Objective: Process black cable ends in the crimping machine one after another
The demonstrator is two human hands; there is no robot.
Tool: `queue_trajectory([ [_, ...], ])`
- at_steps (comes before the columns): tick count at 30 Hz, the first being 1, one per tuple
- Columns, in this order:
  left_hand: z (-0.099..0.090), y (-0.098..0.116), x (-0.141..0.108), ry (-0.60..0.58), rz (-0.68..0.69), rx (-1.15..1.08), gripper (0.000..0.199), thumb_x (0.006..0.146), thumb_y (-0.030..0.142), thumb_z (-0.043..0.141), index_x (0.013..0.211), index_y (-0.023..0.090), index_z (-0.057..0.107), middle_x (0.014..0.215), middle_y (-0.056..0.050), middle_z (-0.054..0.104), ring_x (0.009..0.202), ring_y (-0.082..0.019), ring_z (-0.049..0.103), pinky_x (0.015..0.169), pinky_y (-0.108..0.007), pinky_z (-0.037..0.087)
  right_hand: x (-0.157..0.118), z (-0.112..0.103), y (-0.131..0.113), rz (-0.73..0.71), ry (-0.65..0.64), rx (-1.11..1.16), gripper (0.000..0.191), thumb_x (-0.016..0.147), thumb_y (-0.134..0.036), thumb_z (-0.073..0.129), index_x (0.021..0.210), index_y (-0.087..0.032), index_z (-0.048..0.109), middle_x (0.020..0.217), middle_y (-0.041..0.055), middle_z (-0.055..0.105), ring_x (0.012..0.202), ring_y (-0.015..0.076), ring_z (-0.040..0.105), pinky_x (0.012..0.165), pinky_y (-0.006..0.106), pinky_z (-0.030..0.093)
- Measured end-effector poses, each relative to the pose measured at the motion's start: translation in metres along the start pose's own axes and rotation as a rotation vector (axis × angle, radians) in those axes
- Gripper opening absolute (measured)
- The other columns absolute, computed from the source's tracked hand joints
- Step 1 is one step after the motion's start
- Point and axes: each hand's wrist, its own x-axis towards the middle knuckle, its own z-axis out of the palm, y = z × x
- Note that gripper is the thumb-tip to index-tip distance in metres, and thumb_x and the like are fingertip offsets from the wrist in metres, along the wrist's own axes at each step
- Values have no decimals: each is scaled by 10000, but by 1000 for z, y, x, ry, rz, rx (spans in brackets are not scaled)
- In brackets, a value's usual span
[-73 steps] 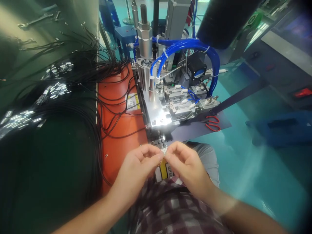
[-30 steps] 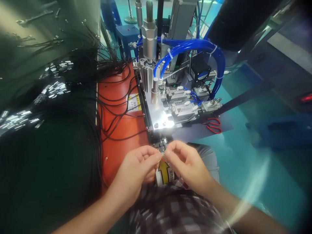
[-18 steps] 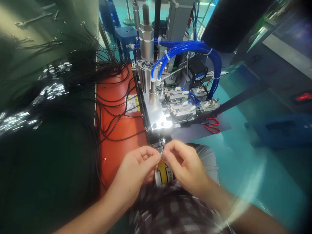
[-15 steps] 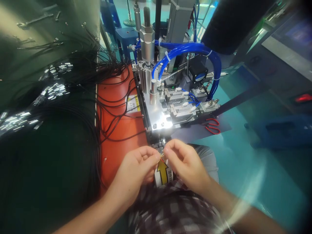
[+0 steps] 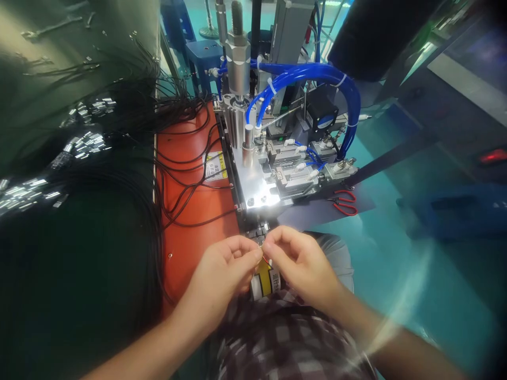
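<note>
My left hand [image 5: 227,269] and my right hand [image 5: 299,261] meet at the fingertips just in front of the metal machine [image 5: 257,184]. Both are pinched on thin wires; a short red wire [image 5: 266,259] shows between them, and the rest is mostly hidden by the fingers. Below the fingertips is a white label with a yellow arrow [image 5: 265,282], partly covered by my hands. Small dark fixture parts [image 5: 259,230] sit right behind the fingertips, under the machine's shiny plate.
Black cables [image 5: 186,195] cross the orange surface [image 5: 186,253] and pile up at the left with shiny ends [image 5: 89,142]. Red-handled pliers [image 5: 346,203] lie right of the machine. Blue tubes [image 5: 317,74] arch above it. A blue stool [image 5: 204,50] stands behind.
The fingertips of my two hands have come slightly closer together, and less of the thin wires shows between them. The view has shifted a little.
</note>
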Motion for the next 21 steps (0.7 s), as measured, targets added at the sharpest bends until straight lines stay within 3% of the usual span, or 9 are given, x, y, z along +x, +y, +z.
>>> queue_trajectory([
  [3, -1, 0, 0, 0, -15, -10, 264, 752, 375, 674, 700, 169, 518, 438, 127, 299, 408, -27, 178, 439, -212, 147, 2, -6, 0, 88, -45, 55, 215, 958, -307, 448, 801, -193, 540, 605, -51, 470, 503, 88, 405, 483, 216, 338],
  [8, -1, 1, 0, 1, -13, 1, 261, 749, 367, 676, 697, 168, 517, 450, 120, 317, 412, -27, 179, 441, -215, 139, 3, -16, -8, -58, -128, -196, 285, 989, -267, 362, 760, -191, 514, 669, -25, 511, 605, 109, 461, 572, 236, 359],
  [14, -2, -1, 1, -40, -2, -2, 250, 743, 356, 677, 693, 163, 527, 446, 120, 309, 418, -32, 186, 425, -201, 144, 7, -20, -11, -171, -230, -344, 225, 960, -240, 430, 741, -200, 461, 697, -30, 519, 644, 118, 466, 595, 243, 339],
  [21, -4, 1, 1, -61, -1, 37, 232, 752, 335, 679, 689, 154, 547, 482, 106, 350, 419, -30, 227, 423, -187, 191, 12, -25, -9, -207, -330, -167, 219, 943, -181, 440, 734, -190, 504, 684, -35, 499, 637, 103, 455, 612, 224, 367],
])
